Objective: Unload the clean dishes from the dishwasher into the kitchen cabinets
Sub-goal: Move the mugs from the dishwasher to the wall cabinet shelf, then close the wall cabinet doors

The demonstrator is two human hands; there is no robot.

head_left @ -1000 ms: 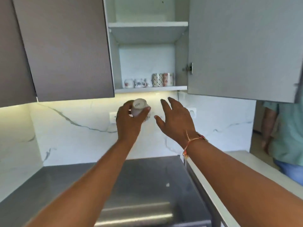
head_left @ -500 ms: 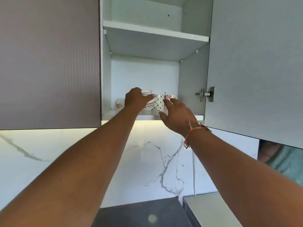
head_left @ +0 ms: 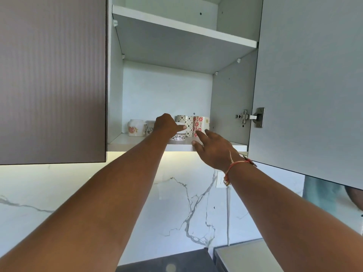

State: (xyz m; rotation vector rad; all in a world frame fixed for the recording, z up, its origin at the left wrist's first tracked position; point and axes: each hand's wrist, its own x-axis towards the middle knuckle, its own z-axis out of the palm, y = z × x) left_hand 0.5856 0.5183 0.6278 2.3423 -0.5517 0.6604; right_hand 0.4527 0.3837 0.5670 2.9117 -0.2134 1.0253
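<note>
left hand (head_left: 166, 124) grips a cup (head_left: 178, 134) on the shelf (head_left: 137, 144); right hand (head_left: 214, 149) open, empty.

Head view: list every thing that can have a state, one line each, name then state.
Cabinet door: swung open.
Lower shelf: holds cups.
Upper shelf: contents not visible.
Small cup: on lower shelf, left hand around it.
Left hand: closed on small cup.
Right hand: open, holds nothing, at shelf edge.
Red-flowered mug: upright.
</note>
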